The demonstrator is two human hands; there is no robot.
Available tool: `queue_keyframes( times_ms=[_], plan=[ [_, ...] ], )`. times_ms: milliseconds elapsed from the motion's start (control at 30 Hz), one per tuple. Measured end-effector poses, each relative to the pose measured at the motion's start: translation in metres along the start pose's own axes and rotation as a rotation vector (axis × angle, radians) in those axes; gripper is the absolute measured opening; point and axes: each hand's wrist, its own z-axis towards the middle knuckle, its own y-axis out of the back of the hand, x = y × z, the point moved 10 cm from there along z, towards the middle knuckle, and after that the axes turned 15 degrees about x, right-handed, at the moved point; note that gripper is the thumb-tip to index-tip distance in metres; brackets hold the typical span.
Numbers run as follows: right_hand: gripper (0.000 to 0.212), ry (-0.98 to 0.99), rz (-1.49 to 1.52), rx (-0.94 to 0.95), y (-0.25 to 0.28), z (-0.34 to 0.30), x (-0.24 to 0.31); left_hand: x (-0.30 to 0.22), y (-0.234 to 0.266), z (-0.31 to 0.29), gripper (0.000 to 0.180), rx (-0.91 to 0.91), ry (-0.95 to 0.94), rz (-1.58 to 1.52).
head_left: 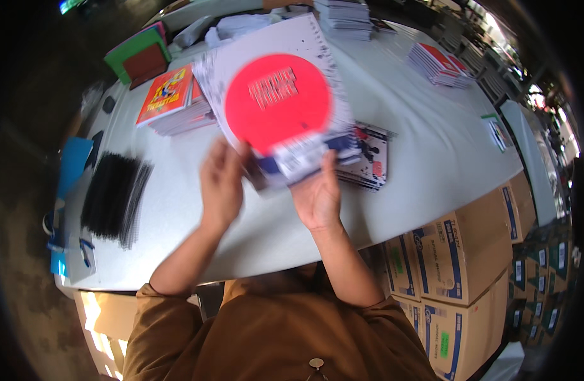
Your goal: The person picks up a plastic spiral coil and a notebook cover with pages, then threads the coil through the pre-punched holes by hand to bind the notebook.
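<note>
Head view: right hand (318,198) is holding a book (276,105), left hand (221,185) (too blurry to tell its grip) is resting near left; moving is probably needing care

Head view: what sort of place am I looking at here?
Probably a notebook workshop or stockroom. The table holds stacked orange-covered notebooks and a bundle of what look like black binding wires, and cardboard cartons are piled beside it.
</note>
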Motion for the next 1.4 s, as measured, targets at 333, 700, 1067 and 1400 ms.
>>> queue_keyframes(
  times_ms=[333,700,1067,1400],
  plan=[
    [0.017,-0.309,-1.035,0.444,-0.009,-0.028,-0.014,0.086,0.068,-0.078,0.047,0.040,0.143,0.298],
    [0.026,-0.305,-1.090,0.396,0.017,-0.023,-0.006,0.041,0.283,-0.069,0.030,-0.443,0.527,1.362],
    [0.024,-0.273,-1.171,0.298,0.014,-0.021,0.009,0.017,0.131,-0.040,0.033,0.207,0.135,0.281],
    [0.024,-0.239,-1.144,0.312,0.004,-0.024,0.008,0.039,0.106,-0.035,0.048,0.238,0.347,0.521]
  ],
)
